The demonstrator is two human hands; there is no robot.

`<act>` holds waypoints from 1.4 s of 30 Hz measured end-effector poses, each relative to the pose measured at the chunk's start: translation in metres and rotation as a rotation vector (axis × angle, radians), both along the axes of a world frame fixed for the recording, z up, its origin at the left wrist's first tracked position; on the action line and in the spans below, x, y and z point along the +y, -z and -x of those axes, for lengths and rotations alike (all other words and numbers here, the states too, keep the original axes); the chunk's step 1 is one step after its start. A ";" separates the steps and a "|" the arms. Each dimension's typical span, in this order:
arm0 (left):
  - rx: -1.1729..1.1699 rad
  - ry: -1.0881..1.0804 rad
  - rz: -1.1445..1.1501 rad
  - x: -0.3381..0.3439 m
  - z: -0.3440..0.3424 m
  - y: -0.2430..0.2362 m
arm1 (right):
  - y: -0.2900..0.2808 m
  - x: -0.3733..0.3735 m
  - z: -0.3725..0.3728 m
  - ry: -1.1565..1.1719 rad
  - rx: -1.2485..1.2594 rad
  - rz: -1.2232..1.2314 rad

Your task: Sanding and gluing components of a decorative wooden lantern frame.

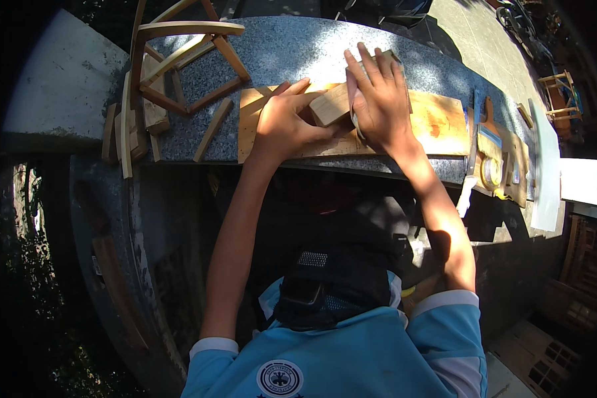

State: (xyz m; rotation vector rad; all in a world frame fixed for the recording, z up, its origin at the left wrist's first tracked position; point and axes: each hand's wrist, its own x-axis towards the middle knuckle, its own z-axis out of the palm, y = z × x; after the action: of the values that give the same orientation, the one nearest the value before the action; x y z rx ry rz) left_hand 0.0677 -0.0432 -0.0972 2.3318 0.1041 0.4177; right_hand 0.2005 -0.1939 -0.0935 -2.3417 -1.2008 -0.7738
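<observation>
A pale wooden block (330, 106) lies slantwise over a wide flat board (438, 119) on the grey stone slab. My left hand (286, 123) is curled round the block's left end, thumb on the near side and fingers on the far side. Over the block's other end lies my right hand (383, 106), flat with its fingers stretched out and apart. A thin pinkish-grey sheet (351, 93), which looks like sandpaper, shows beside its thumb, between hand and block. The palm hides much of the sheet and of the block's right part.
At the left on the slab (272, 46) stands a wooden frame (192, 28), with a loose wooden strip (213, 129) and block pieces beside it. At the right lie a paintbrush (489, 129), a roll of yellowish tape (491, 174) and a long narrow tool (472, 149) with a pale handle.
</observation>
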 end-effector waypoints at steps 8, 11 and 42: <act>-0.005 -0.021 0.116 -0.002 0.006 -0.008 | -0.016 0.004 0.018 -0.253 0.079 0.215; -0.001 -0.009 0.079 -0.001 0.005 -0.007 | -0.018 0.008 0.008 0.007 0.134 0.050; 0.010 -0.002 0.148 -0.002 0.004 -0.006 | -0.012 -0.005 0.013 0.183 0.213 -0.205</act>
State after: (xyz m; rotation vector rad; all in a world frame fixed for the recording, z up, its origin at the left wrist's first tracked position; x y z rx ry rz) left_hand 0.0641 -0.0454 -0.0912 2.1881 0.1370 0.3864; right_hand 0.1876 -0.1993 -0.0817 -2.3151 -0.7893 -0.6517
